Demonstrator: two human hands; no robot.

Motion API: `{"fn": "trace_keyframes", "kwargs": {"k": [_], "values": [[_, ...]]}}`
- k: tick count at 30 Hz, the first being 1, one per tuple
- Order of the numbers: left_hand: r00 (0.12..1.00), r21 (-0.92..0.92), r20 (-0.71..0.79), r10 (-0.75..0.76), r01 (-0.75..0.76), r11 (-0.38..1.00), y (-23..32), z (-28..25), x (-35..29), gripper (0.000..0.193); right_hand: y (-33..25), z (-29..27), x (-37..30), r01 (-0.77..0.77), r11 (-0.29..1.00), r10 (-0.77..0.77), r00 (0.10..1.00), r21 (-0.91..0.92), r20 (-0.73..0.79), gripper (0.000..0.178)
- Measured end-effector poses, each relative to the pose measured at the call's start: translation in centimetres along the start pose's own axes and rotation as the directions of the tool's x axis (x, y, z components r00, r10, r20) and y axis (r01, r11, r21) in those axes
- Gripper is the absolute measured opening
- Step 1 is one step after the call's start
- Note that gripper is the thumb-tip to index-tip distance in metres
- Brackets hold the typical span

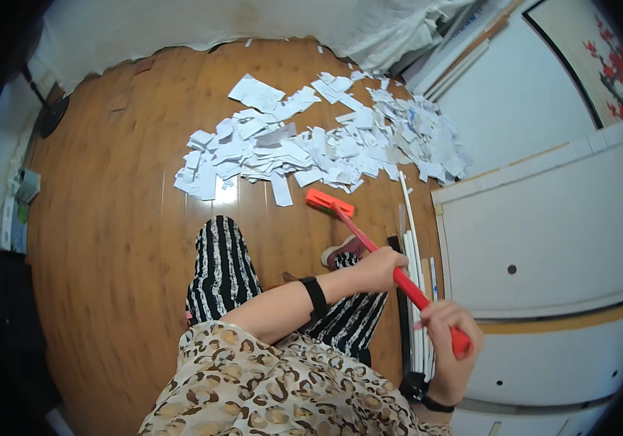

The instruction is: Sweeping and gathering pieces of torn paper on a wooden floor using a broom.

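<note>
Left hand: fingers closed round the handle of the broom partway along, no gap seen. Right hand: fingers curled round the thick upper end, the red tip poking out past the palm. Spaced this way, the right probably steadies the end while the left guides the pole. Broom slants away from the body, its orange-red head just short of the paper; whether it touches the floor, cannot tell. Paper lies in a wide, loose heap beyond, sheets overlapping, spread toward the cabinet side. In the way: a pink shoe close beside the pole, and long white strips laid lengthwise near the cabinet, partly under the hands, presumably tucked there to keep them together. Farther off, a white sheet hangs along the far side; a black stand at left.
</note>
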State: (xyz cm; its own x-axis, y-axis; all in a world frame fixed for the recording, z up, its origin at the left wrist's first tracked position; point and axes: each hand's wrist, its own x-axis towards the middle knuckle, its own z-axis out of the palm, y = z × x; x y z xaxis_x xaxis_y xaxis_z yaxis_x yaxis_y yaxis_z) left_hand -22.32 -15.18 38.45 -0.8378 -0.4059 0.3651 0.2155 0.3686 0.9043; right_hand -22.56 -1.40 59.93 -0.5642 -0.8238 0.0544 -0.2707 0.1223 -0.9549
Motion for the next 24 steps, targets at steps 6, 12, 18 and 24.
{"fn": "trace_keyframes", "kwargs": {"k": [6,12,18,24], "values": [[0.982,0.001,-0.189,0.002,-0.001,1.000,5.5,-3.9,0.7,0.029,-2.5,0.3,-0.7,0.356,0.932,-0.342,0.928,-0.076,0.150,0.038],[0.837,0.203,-0.542,0.077,0.041,0.978,4.6,-10.6,-1.3,0.023,-1.5,5.6,2.3,0.446,0.891,-0.453,0.870,0.084,0.193,0.032],[0.704,0.405,-0.707,0.072,0.319,0.857,1.5,-18.9,-7.9,0.022,0.6,12.7,6.9,0.212,0.884,-0.382,0.842,0.418,0.380,0.013],[0.556,0.383,-0.831,-0.019,0.597,0.705,-1.9,-24.0,-16.5,0.018,4.1,20.6,8.8,0.010,0.901,-0.290,0.758,0.434,0.584,0.023]]}}
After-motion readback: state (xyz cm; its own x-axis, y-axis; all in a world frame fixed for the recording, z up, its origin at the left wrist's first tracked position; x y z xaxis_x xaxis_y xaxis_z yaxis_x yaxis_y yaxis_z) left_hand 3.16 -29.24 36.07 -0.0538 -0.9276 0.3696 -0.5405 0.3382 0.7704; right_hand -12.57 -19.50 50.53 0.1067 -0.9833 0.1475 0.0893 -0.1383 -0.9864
